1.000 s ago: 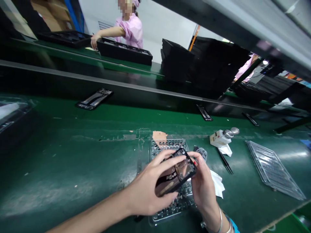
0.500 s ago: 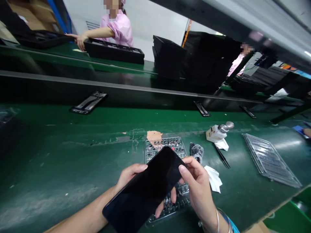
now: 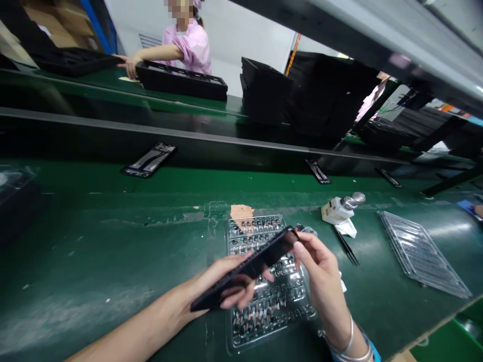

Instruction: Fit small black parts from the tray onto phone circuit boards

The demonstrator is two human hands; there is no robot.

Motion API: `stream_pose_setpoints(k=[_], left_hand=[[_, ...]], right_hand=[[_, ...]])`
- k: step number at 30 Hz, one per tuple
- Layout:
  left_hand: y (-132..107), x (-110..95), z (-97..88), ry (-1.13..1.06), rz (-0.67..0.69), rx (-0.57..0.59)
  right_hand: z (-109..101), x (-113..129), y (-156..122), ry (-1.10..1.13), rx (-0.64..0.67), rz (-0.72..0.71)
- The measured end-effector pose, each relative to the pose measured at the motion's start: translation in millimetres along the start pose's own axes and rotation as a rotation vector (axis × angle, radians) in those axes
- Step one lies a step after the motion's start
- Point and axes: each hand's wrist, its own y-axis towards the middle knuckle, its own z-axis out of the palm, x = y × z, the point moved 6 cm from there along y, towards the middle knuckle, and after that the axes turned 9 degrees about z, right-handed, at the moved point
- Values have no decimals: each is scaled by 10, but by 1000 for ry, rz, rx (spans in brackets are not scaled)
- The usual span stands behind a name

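Note:
A black smartphone (image 3: 260, 264) is held tilted on its long edge above a clear plastic tray (image 3: 229, 332) of small electronic parts. My left hand (image 3: 230, 281) is closed around the phone's lower and middle part, with some fingers behind it. At the phone's upper right corner, my right hand (image 3: 319, 256) pinches the edge between thumb and fingers. The phone and hands cover the middle of the tray. Behind my right hand, a small plastic bag (image 3: 310, 230) and a white cloth (image 3: 342, 282) are mostly hidden.
A white pump bottle (image 3: 335, 210), black tweezers (image 3: 347, 245) and stacked clear trays (image 3: 422, 254) are on the right of the green table. Opened phone bodies (image 3: 151, 160) lie along the back ledge. Beyond it, a co-worker in pink (image 3: 192, 45) reaches over a black box (image 3: 184, 83).
Both hands have turned the phone from screen facing up to steeply tilted, nearly edge-on. More of the tray beneath now shows. The view has shifted slightly.

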Motion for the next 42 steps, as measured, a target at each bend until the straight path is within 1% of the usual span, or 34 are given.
stream_pose_setpoints(k=[2,5,7,8,9,10,12,15,17,19,20,22,24,26,27,28,30,32,34,35,37,39,42], left_hand=[[-10,-111,-216,66,102,-249],[-41,-379,-483,105,249,-482],[-34,-603,-685,147,333,-631],[-17,-726,-796,175,378,-713],[24,-841,-903,191,415,-770],[86,-952,-1007,201,445,-807],[250,-1162,-1207,221,499,-852],[498,-1418,-1460,268,558,-901],[587,-1529,-1563,327,606,-937],[574,-1570,-1594,417,675,-983],[531,-1559,-1578,470,712,-1002],[398,-1478,-1481,581,773,-1006],[230,-1335,-1312,676,797,-958],[45,-1164,-1091,753,788,-882],[-48,-1080,-962,800,780,-833],[-128,-1000,-807,910,768,-764],[-258,-808,-534,1020,702,-626],[-340,-608,-281,1048,656,-460],[-384,-427,-92,1026,617,-333],[-396,-355,-28,1010,605,-295],[-404,-251,42,976,588,-260],[-397,-196,53,949,579,-260],[-377,-174,13,911,571,-292]], right_hand=[[-13,44,30,-234,36,-45],[-49,40,-65,-661,48,-181],[-124,-49,-187,-922,-9,-263],[-178,-113,-249,-1024,-57,-288],[-235,-184,-307,-1102,-104,-302],[-286,-258,-358,-1160,-141,-306],[-350,-398,-431,-1222,-170,-311],[-352,-532,-470,-1228,-144,-329],[-320,-565,-462,-1212,-120,-343],[-285,-568,-442,-1196,-99,-348],[-266,-563,-431,-1186,-88,-350],[-219,-550,-419,-1162,-60,-358],[-162,-537,-420,-1139,-36,-363],[-94,-530,-432,-1131,-7,-353],[-60,-526,-437,-1134,10,-339],[-27,-517,-439,-1137,29,-322],[28,-462,-421,-1127,60,-299],[73,-346,-362,-1091,56,-317],[143,-222,-265,-1073,79,-354],[190,-179,-207,-1087,105,-361],[291,-143,-92,-1149,172,-344],[361,-159,5,-1218,209,-295],[387,-210,89,-1259,222,-223]])
